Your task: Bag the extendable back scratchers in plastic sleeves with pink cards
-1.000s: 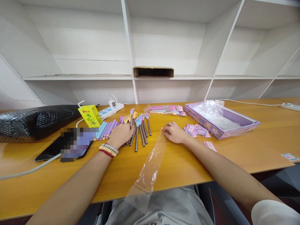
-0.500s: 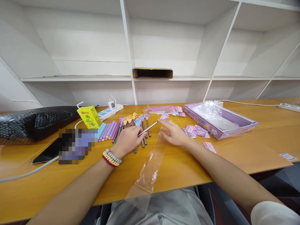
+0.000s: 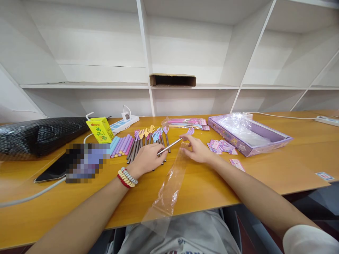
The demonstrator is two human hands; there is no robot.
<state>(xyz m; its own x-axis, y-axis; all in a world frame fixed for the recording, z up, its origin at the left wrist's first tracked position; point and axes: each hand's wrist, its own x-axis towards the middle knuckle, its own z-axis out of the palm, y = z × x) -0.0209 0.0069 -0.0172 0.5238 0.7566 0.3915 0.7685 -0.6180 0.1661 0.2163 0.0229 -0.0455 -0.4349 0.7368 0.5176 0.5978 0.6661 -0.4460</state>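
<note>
My left hand [image 3: 148,155] is closed around the metal rod of a back scratcher [image 3: 171,145]. The scratcher slants up to the right, and its purple hand-shaped head [image 3: 190,131] shows just beyond my right hand [image 3: 197,150]. My right fingers close on the rod near that head. A clear plastic bag [image 3: 169,187] hangs from by my right thumb down over the table edge to my lap. Beside my left hand lie several more back scratchers [image 3: 145,133] with purple, yellow and blue heads, partly hidden by the hand. Pastel foam-like tubes [image 3: 122,146] lie left of them.
Packed scratchers [image 3: 185,122] lie at the back. A purple box [image 3: 249,135] with plastic inside stands right, near small printed cards [image 3: 221,146]. On the left are a yellow drink carton [image 3: 100,129], a power strip [image 3: 125,123], a phone [image 3: 51,168] and a black wrapped bundle [image 3: 39,137].
The scratcher's head has turned and sits slightly farther right, and the rod has shifted in my fingers. Both hands stay in nearly the same place; the bag is almost unmoved.
</note>
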